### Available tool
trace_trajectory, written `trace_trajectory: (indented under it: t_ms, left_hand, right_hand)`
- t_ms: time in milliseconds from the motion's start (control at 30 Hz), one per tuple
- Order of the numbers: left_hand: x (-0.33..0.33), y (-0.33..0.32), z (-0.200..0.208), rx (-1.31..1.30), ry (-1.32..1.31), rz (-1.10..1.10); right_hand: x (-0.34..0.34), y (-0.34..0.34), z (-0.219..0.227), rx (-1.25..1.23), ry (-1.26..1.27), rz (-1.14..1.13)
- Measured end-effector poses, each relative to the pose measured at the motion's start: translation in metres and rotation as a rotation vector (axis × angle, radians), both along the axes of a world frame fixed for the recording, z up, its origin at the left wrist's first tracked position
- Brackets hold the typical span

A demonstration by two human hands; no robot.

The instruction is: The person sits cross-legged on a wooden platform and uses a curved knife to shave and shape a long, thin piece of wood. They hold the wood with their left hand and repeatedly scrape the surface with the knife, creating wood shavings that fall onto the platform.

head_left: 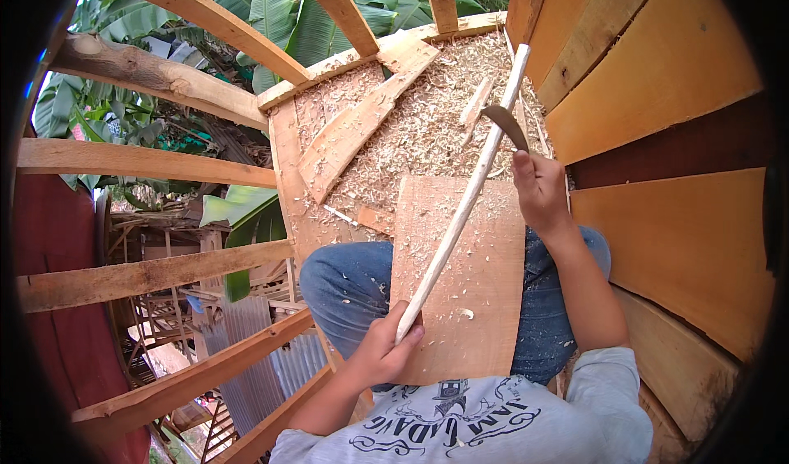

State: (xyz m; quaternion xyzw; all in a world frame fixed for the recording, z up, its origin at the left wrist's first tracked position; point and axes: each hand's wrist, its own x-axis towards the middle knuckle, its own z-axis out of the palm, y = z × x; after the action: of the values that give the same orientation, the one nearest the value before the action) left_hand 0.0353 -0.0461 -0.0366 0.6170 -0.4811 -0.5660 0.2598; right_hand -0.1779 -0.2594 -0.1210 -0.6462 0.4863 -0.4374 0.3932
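A long pale wooden stick [460, 213] slants from my lap up toward the far right. Its near end is wrapped by the fingers of my left hand [385, 345]. My right hand [542, 191] is closed round a curved knife [508, 125]; the handle is hidden in the fist. The dark blade lies across the stick near its far end, apparently touching it. Under the stick, a flat wooden board [460, 300] rests over my lap, sprinkled with a few shavings.
Wood shavings [411, 147] cover the floor ahead, with a rough plank [362, 123] and a thin wood piece [477, 102] lying among them. Wooden rails [156, 267] stand at the left, with banana leaves [279, 12] beyond. A plank wall [657, 254] rises close on the right.
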Motion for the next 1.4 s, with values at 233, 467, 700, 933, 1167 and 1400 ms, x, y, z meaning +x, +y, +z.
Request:
trace_trajectory:
  t_ms: [233,467,700,933,1167,1400]
  left_hand:
    - [0.031,0.006,-0.003,-0.049,-0.119,0.091]
    - [0.046,0.039,-0.004,-0.094,-0.409,0.195]
    - [0.047,0.042,-0.026,-0.227,-0.489,0.176]
    - [0.039,0.04,-0.033,-0.339,-0.541,0.24]
    - [0.045,0.04,-0.035,-0.351,-0.456,0.207]
    - [0.062,0.039,-0.029,-0.283,-0.194,0.151]
  right_hand:
    - [0.005,-0.007,-0.016,0.156,0.021,-0.028]
    - [0.012,0.011,-0.018,0.113,0.19,0.148]
    - [0.018,0.008,-0.025,-0.104,0.341,0.083]
    - [0.01,0.017,-0.024,-0.055,0.398,0.152]
    - [0.06,0.073,0.013,-0.259,0.445,0.327]
    - [0.083,0.056,0.02,-0.484,0.543,0.212]
